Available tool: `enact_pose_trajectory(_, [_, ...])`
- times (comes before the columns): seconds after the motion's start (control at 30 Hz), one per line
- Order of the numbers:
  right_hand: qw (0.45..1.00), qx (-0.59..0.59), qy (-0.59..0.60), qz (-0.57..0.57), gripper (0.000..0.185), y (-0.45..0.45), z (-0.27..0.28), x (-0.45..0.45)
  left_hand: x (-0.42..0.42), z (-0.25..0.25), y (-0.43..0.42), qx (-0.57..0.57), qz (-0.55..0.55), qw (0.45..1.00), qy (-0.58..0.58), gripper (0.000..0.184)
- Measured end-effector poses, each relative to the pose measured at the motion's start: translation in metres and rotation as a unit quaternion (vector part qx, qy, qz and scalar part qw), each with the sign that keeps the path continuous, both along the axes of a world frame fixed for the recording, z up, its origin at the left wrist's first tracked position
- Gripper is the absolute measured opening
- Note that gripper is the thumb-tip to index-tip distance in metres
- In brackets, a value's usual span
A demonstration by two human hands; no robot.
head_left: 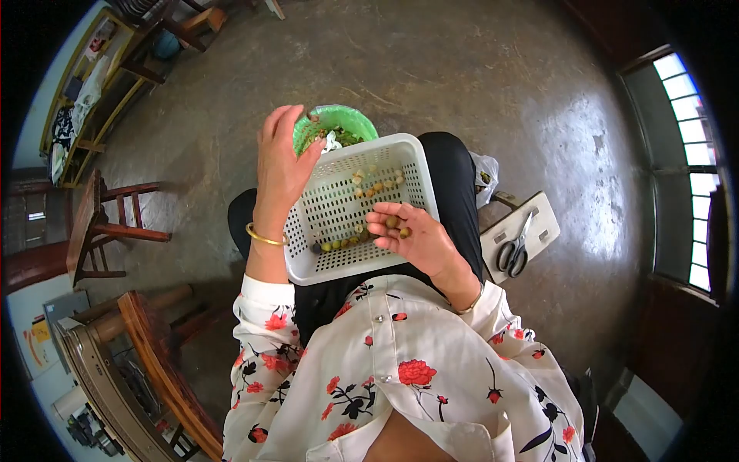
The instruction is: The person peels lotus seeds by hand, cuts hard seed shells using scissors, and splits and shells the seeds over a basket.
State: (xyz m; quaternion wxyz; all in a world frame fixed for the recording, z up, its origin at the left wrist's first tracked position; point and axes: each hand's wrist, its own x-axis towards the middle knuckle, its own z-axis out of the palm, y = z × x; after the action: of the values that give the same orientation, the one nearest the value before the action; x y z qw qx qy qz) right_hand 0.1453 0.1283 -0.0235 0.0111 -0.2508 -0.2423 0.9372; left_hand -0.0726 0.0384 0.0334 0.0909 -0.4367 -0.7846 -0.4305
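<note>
My left hand point(281, 162), with a gold bangle at its wrist, is raised at the left rim of a white perforated plastic basket point(426, 173). Its fingers and thumb are apart, and a small dark piece point(312, 118) shows just past the fingertips, over a green-lined bin point(356, 118). My right hand point(422, 245) is palm up above the basket's right side, fingers curled around a few small round brownish-green fruits or nuts point(405, 232). In the tilted basket, several similar greenish ones point(336, 245) lie along the near edge, and several paler, yellowish ones point(377, 188) lie farther up.
The basket rests on my lap. Black-handled scissors point(513, 256) lie on a pale stool point(539, 231) to the right, near a plastic bag point(485, 171). Wooden chairs point(115, 223) and a shelf point(92, 115) stand at the left. Peelings and white scraps are in the bin.
</note>
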Motion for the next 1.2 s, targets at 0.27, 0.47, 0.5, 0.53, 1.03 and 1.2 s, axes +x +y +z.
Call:
enact_pose_trajectory(0.27, [0.998, -0.027, 0.055, 0.031, 0.032, 0.006, 0.001, 0.006, 0.056, -0.017, 0.001, -0.062, -0.1, 0.988, -0.102, 0.019])
enact_pose_trajectory(0.47, [0.994, 0.04, 0.04, 0.095, 0.029, 0.001, 0.009, 0.021, 0.073, -0.054, 0.023, -0.136, -0.168, 0.975, -0.046, 0.013])
enact_pose_trajectory(0.5, [0.995, 0.055, 0.022, 0.086, 0.025, -0.002, 0.01, 0.02, 0.073, -0.058, 0.029, -0.164, -0.164, 0.972, -0.02, 0.014])
enact_pose_trajectory(0.53, [0.995, 0.055, 0.022, 0.085, 0.025, -0.001, 0.011, 0.021, 0.073, -0.063, 0.033, -0.192, -0.159, 0.968, 0.007, 0.016])
enact_pose_trajectory(1.03, [0.999, -0.032, 0.021, 0.004, 0.027, 0.004, 0.001, 0.019, 0.079, -0.026, 0.024, -0.02, -0.167, 0.898, -0.407, 0.004])
enact_pose_trajectory(1.2, [0.993, -0.103, 0.03, -0.057, 0.024, 0.005, 0.002, 0.008, 0.086, 0.098, -0.018, 0.012, -0.621, 0.722, -0.305, 0.008])
